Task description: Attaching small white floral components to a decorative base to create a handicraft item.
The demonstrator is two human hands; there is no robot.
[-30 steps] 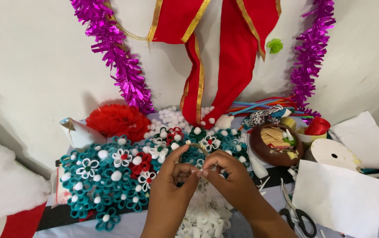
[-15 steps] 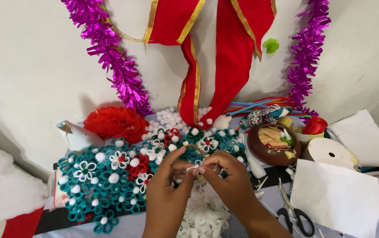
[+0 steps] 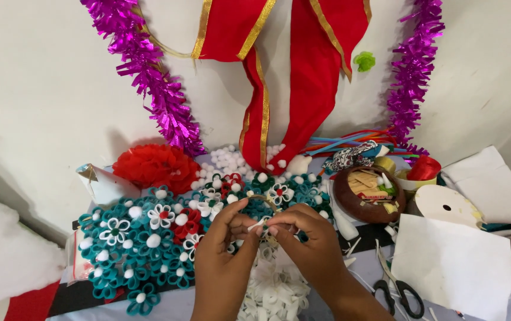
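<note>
Both hands are meeting at centre, left hand (image 3: 223,261) and right hand (image 3: 309,246) pinching a small white paper strip (image 3: 256,224) between fingertips, just above a pile of white loops (image 3: 276,291). Teal and white paper flowers (image 3: 142,244) are lying to the left, scissors (image 3: 399,291) to the right.

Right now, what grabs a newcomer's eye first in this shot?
Probably the red ribbon with gold edging hanging at top centre on the white wall, flanked by purple tinsel. Below it, a mass of teal, white and red paper flowers covers the left of the table. In front, the left hand and right hand meet, pinching a small white strip between the fingertips.
</note>
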